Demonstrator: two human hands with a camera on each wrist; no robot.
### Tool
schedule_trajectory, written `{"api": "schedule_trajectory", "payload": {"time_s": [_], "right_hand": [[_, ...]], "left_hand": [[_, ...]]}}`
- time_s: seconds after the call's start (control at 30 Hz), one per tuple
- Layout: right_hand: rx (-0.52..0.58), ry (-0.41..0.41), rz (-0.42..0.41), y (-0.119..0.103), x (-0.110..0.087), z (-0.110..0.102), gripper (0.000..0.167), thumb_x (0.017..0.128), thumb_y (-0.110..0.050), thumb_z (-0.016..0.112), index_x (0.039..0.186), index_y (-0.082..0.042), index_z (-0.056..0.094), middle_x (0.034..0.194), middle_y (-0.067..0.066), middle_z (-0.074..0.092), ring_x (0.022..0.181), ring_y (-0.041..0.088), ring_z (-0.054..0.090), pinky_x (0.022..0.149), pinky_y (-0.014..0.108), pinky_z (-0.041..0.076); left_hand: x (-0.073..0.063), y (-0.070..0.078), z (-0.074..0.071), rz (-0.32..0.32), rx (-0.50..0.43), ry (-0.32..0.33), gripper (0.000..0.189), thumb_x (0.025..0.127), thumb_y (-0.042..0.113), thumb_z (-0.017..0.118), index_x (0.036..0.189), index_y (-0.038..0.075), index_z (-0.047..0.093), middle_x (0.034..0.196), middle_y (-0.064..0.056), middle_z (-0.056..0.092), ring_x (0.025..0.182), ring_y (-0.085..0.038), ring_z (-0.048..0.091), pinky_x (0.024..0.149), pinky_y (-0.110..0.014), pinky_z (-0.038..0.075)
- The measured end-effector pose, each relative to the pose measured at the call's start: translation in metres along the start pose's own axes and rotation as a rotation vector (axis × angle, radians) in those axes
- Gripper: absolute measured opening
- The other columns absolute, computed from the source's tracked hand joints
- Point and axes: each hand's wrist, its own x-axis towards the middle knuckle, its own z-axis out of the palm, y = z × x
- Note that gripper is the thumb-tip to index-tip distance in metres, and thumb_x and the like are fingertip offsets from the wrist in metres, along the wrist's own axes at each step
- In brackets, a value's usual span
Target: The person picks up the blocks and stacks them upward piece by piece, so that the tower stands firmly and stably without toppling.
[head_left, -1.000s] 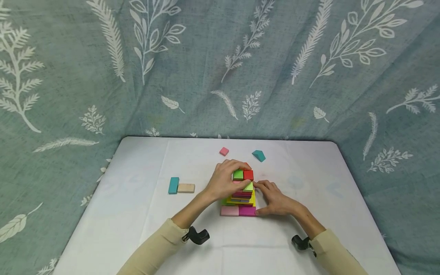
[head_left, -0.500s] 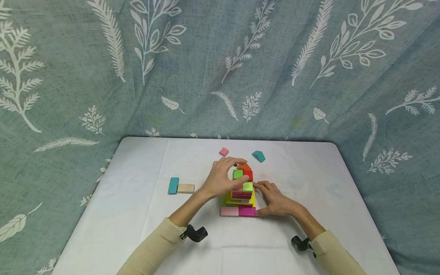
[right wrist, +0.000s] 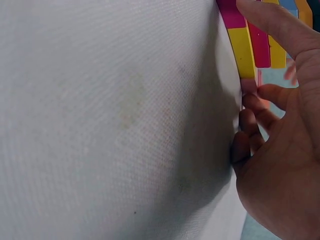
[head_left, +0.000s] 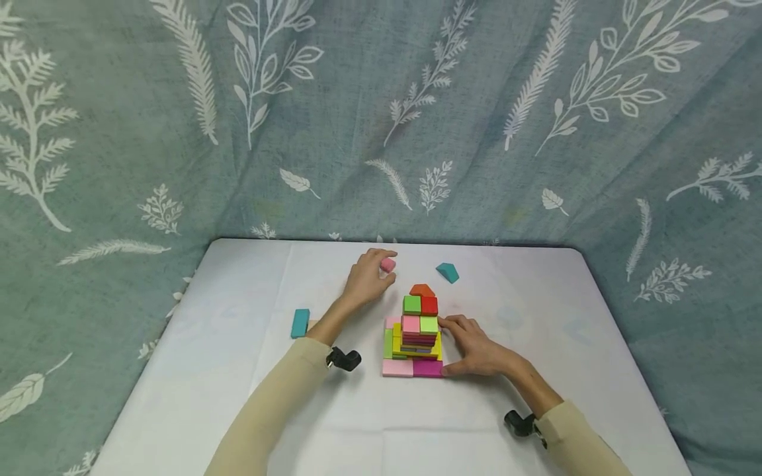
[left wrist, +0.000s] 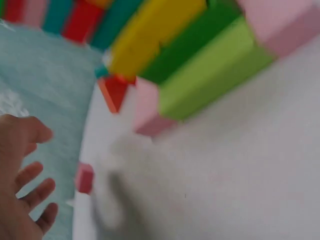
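Observation:
A stepped tower of coloured wooden blocks [head_left: 411, 324] stands mid-table, with green and red blocks on top and an orange wedge [head_left: 423, 290] showing behind them. My left hand [head_left: 366, 277] is behind and left of the tower, thumb and fingers spread about a small pink block [head_left: 387, 264]. In the left wrist view, that pink block [left wrist: 84, 178] is apart from the fingers. My right hand [head_left: 479, 347] rests by the tower's right side. In the right wrist view, its thumb touches a magenta block [right wrist: 232, 15] and its index finger touches a pink block [right wrist: 248, 85].
A teal block [head_left: 300, 323] lies at the left, beside a beige block [head_left: 312, 324] mostly hidden by my left forearm. At the back, right of the pink block, lies a teal wedge [head_left: 448, 272]. A leaf-patterned cloth [head_left: 333, 132] hangs behind the white table [head_left: 506, 284].
My left hand has left the top of the tower and moved back and left to the small pink block. The tower's top is uncovered. My right hand has stayed in place.

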Motion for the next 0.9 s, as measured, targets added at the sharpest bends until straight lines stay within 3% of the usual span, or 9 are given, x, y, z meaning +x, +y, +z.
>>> {"api": "schedule_trajectory", "payload": {"time_s": [0.07,0.2,0.37,0.57,0.73,0.9], "right_hand": [[0.003,0.002,-0.006,0.001,0.0,0.0,0.105,0.072,-0.05,0.086,0.158,-0.018,0.033,0.154,0.008,0.035,0.139,0.031,0.031,0.111,0.058,0.036],[0.001,0.006,-0.003,0.003,-0.001,0.0,0.106,0.072,-0.05,0.086,0.158,-0.019,0.033,0.154,0.007,0.035,0.138,0.03,0.031,0.111,0.057,0.036],[0.005,0.006,-0.006,0.005,0.0,0.001,0.106,0.072,-0.05,0.086,0.158,-0.019,0.033,0.154,0.007,0.034,0.139,0.03,0.03,0.111,0.058,0.036],[0.008,0.011,-0.019,0.004,0.003,0.003,0.105,0.072,-0.05,0.086,0.158,-0.019,0.033,0.154,0.007,0.034,0.139,0.03,0.03,0.111,0.058,0.035],[0.013,0.011,-0.017,0.003,0.003,0.003,0.105,0.072,-0.049,0.086,0.157,-0.019,0.033,0.154,0.007,0.035,0.139,0.031,0.031,0.111,0.058,0.035],[0.02,0.011,0.006,0.002,0.001,0.002,0.107,0.071,-0.05,0.087,0.158,-0.02,0.033,0.154,0.007,0.035,0.139,0.031,0.03,0.11,0.059,0.036]], "left_hand": [[0.008,-0.008,0.006,-0.016,0.072,-0.039,0.059,0.091,0.019,0.065,0.148,0.018,0.051,0.152,-0.009,0.044,0.136,-0.032,0.043,0.107,-0.055,0.037],[0.02,-0.022,0.016,-0.01,0.146,-0.1,0.065,0.092,0.014,0.062,0.154,0.016,0.042,0.16,-0.009,0.035,0.141,-0.034,0.037,0.108,-0.056,0.036],[0.026,-0.035,0.022,0.011,0.244,-0.126,0.052,0.098,0.018,0.06,0.148,0.016,0.05,0.151,-0.007,0.048,0.135,-0.032,0.044,0.104,-0.052,0.041],[0.023,-0.035,0.014,0.007,0.27,-0.125,0.036,0.097,0.027,0.067,0.131,0.016,0.062,0.129,-0.007,0.061,0.12,-0.029,0.054,0.098,-0.05,0.044],[0.011,-0.025,-0.002,0.092,0.22,-0.039,0.034,0.092,0.036,0.074,0.121,0.019,0.068,0.111,0.0,0.066,0.1,-0.019,0.062,0.087,-0.043,0.047],[-0.017,0.006,-0.027,0.25,0.1,0.137,0.037,0.09,0.042,0.075,0.121,0.021,0.07,0.107,0.005,0.067,0.091,-0.016,0.063,0.075,-0.034,0.049]]}}
